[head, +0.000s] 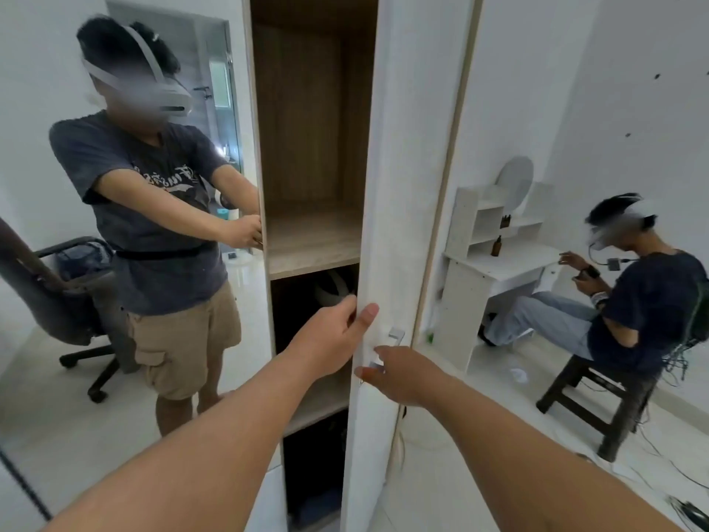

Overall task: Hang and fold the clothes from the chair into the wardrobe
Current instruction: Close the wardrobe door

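The wardrobe (314, 240) stands in front of me with wood-lined shelves showing through the gap. Its white door (387, 193) is partly open. My left hand (333, 335) grips the door's free edge, fingers curled behind it and thumb on the front. My right hand (399, 376) holds the lower end of the silver door handle (395, 335). To the left, a mirror panel (126, 435) reflects me and a dark office chair (65, 297) with dark cloth on it. No garment is in either hand.
The upper wardrobe compartment (307, 128) is bare wood; a pale rounded object (333, 291) lies in the dark compartment below the shelf. At right, another person (629, 301) sits on a dark wooden stool (598, 401) beside a white desk (495, 263). Cables lie on the floor there.
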